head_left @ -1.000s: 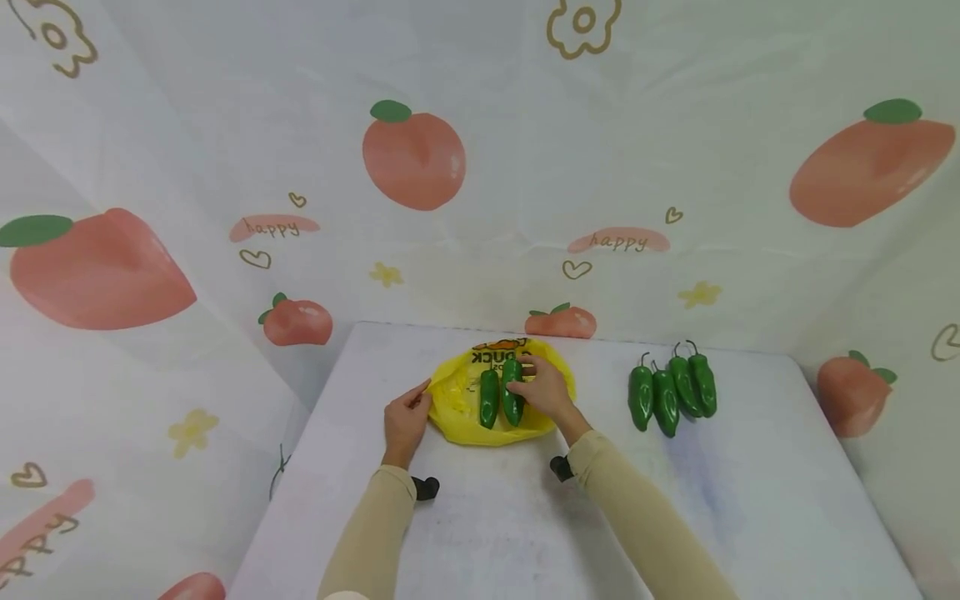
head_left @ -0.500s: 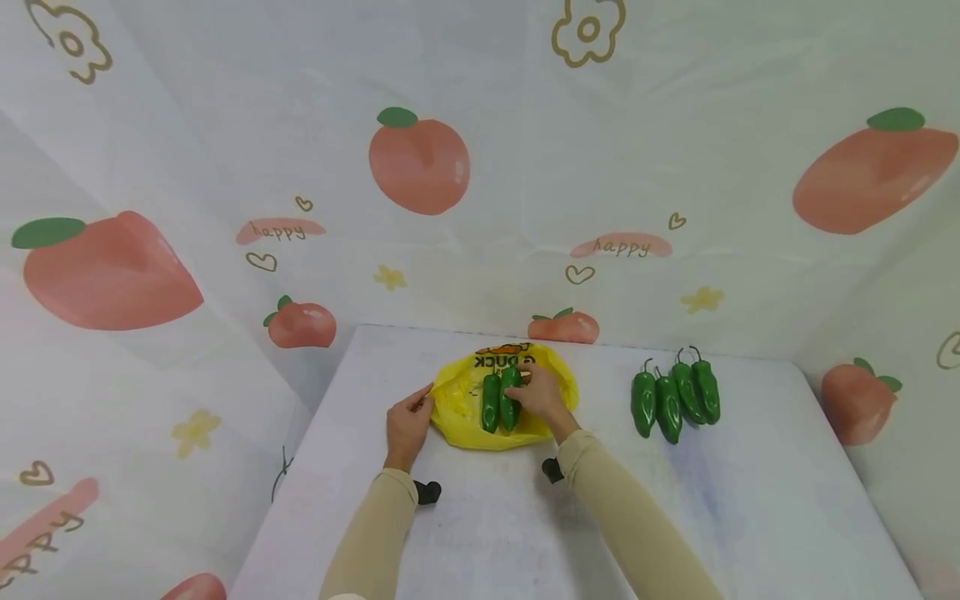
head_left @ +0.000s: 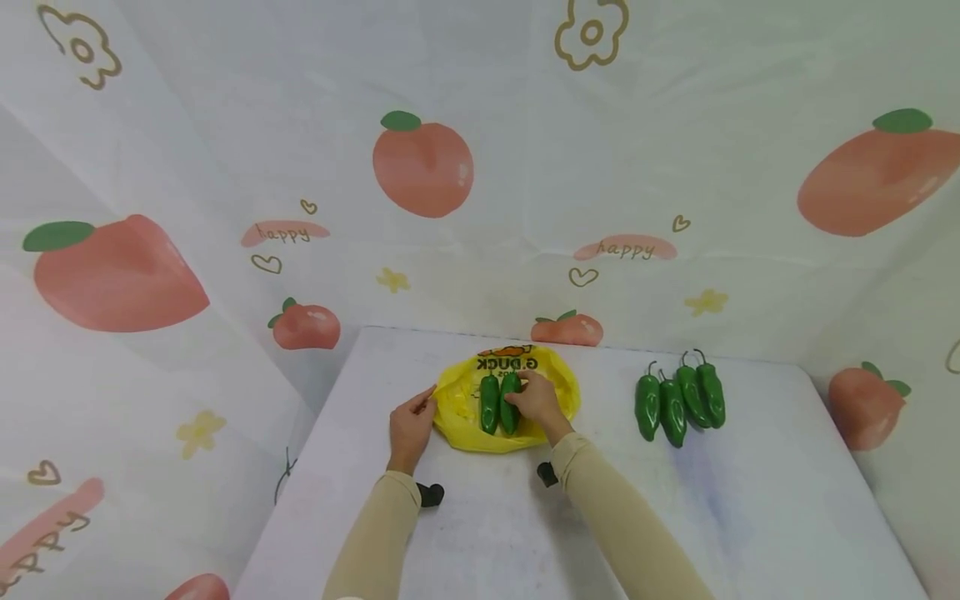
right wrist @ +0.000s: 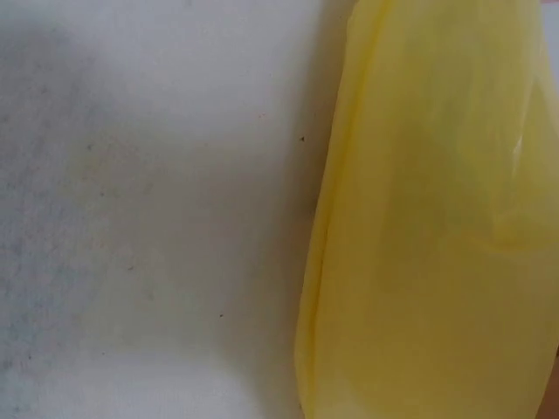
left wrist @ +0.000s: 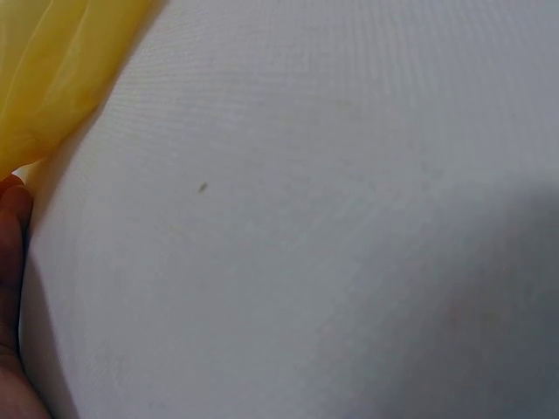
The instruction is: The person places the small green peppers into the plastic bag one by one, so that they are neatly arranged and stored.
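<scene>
A yellow plastic bag (head_left: 487, 442) lies spread open on the table, with dark lettering on its far inner side. My left hand (head_left: 409, 430) pinches the bag's left edge; in the left wrist view its fingers (left wrist: 12, 218) meet the yellow plastic (left wrist: 61, 70). Two green peppers lie side by side within the bag. The left pepper (head_left: 489, 406) is untouched. My right hand (head_left: 542, 403) reaches over the bag's right part and holds the right pepper (head_left: 507, 418) between thumb and fingers. The right wrist view shows only the bag's outer side (right wrist: 428, 244) and tabletop.
Several more green peppers (head_left: 674, 414) with stems lie grouped on the right of the white table (head_left: 480, 542). Printed fabric walls (head_left: 480, 283) rise behind the table and at both sides. Dark wrist devices (head_left: 431, 495) show beside the forearms.
My right hand has lowered the right pepper and brought it nearer the left one in the bag. The left hand keeps its pinch on the edge. The head view has tilted slightly.
</scene>
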### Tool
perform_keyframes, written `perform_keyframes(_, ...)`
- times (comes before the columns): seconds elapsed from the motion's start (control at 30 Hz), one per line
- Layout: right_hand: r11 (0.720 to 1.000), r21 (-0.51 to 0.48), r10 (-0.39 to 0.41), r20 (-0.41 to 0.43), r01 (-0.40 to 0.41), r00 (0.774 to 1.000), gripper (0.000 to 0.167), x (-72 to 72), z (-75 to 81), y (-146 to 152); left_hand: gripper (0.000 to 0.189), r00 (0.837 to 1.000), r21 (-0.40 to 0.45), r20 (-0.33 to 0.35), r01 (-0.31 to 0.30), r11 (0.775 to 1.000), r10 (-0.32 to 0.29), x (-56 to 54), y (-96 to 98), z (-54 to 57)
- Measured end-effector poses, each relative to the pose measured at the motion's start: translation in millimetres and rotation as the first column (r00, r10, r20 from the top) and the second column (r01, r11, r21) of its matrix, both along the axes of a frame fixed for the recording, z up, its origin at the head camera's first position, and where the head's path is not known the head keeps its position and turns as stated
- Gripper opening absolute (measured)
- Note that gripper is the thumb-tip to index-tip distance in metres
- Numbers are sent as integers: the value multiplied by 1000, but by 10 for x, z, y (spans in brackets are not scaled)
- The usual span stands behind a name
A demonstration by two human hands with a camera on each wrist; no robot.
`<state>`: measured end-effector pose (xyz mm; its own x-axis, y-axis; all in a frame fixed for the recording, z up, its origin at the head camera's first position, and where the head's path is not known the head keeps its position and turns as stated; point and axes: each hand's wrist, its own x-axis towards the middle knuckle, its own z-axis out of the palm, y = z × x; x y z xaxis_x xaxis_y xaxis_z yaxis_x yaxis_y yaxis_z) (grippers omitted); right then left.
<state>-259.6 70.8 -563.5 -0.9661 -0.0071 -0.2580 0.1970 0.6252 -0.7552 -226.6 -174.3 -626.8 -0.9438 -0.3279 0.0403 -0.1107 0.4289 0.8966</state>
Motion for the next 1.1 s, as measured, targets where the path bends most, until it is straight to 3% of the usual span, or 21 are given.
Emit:
perform_keyframes(0.37, 999, 4, 42, -32, -42, 999, 54, 62, 58, 21, 29, 1000, -28, -27, -11, 1000, 10, -2, 30, 18)
perform_keyframes(0.67, 999, 7, 32, -29, -32, 999, 50, 82, 79, 15, 29, 1000, -30, -24, -11, 999, 11, 18, 23, -7)
perform_keyframes(0.9, 995, 5, 96, -45, -96, 994, 50, 86, 212, 10, 29, 1000, -48, -20, -22, 999, 21, 44, 27, -5)
perform_keyframes(1.1, 993, 17, 120, -4, -120, 993, 52, 91, 264, 29, 29, 1000, -47, -14, -28, 998, 28, 17, 40, -2)
